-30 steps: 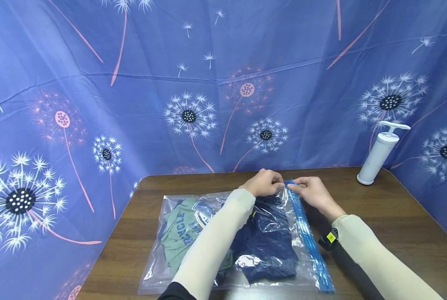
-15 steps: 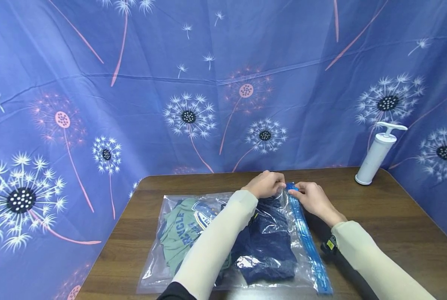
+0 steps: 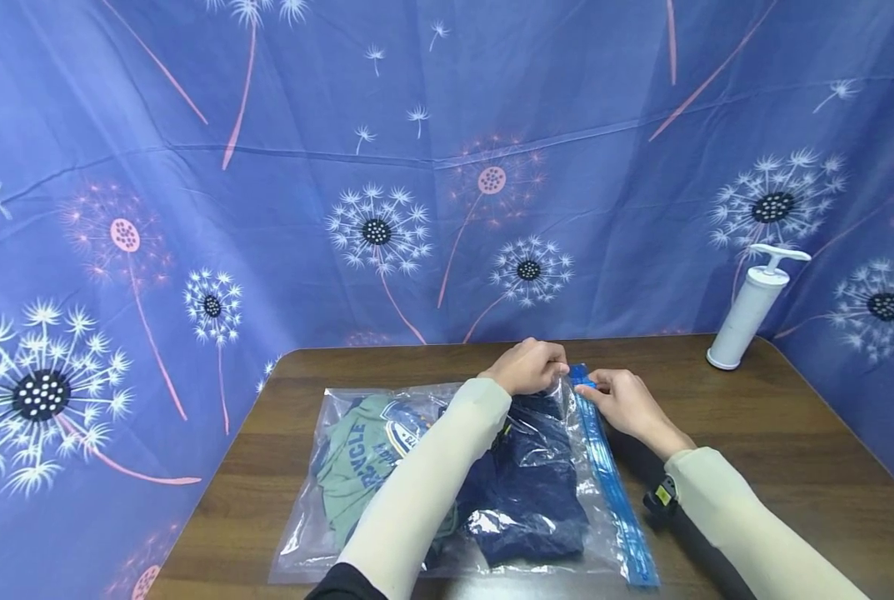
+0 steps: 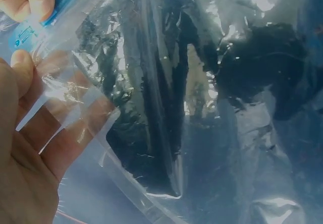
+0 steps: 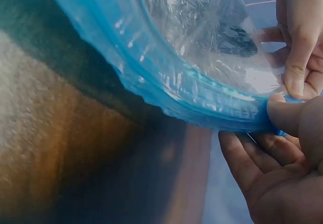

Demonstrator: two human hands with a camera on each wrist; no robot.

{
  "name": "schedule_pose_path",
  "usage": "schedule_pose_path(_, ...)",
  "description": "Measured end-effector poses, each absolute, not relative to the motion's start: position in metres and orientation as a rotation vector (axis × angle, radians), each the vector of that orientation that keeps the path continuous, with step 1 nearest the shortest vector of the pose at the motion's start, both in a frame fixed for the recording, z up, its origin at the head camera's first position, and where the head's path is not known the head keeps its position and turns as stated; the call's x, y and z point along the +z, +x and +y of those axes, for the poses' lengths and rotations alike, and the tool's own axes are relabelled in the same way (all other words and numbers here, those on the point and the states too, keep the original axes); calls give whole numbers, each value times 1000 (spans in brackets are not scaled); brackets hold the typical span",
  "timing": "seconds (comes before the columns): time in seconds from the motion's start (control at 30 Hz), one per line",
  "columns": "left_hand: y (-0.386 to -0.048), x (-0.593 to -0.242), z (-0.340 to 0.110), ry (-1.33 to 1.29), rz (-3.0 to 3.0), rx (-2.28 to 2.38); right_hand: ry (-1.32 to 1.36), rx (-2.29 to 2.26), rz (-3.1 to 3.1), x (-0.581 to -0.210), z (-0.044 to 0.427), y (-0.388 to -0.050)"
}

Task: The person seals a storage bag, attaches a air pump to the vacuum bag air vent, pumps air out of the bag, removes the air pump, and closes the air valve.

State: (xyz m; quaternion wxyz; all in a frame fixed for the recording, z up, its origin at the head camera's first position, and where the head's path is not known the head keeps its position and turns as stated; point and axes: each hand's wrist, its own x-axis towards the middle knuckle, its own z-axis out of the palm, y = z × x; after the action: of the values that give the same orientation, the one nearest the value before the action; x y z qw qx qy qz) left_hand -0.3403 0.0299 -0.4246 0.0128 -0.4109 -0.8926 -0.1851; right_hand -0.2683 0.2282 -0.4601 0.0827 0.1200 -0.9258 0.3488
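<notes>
Near the far edge of the surface (image 3: 784,425), a bag (image 3: 532,500) is pinched by left grip (image 3: 527,367) and right grip (image 3: 630,406).

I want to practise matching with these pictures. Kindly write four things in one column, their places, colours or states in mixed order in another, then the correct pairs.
Things
1. hand pump
2. zip strip
3. printed cloth
4. left hand

Descriptions
A. green, inside the clear bag
B. white, near the far right corner of the table
C. pinching clear plastic
D. blue, along one edge of the bag

Pairs: 1-B, 2-D, 3-A, 4-C
</notes>
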Motion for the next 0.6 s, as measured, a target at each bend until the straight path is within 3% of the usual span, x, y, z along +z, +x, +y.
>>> schedule_pose_path(0.6,-339,-426,26,-1243,-2835,-669,328,1153,-2768,-462,221,-269)
